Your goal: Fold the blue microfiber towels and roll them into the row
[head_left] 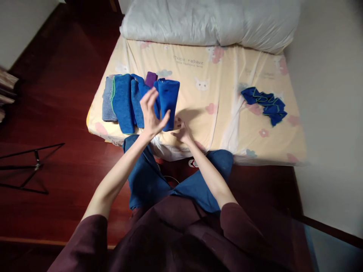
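Observation:
A folded blue towel (170,100) is at the right end of a row of folded cloths on the bed. My left hand (150,115) is in front of its left side, fingers spread and thumb reaching across its lower part. Close to the towel's lower right edge is my right hand (182,131), its fingers apart and slightly bent; whether they touch the towel I cannot tell. More folded blue towels (123,102) lie to the left, beside a grey-blue folded cloth (108,102). Behind them a purple cloth (151,78) shows in part.
A crumpled blue cloth with green edging (265,102) lies on the right of the bed (227,83), which has a printed yellow sheet. A pale bundled quilt (212,22) fills the back. Black tripod legs (36,166) stand on the floor at left. A wall (329,113) borders the right side.

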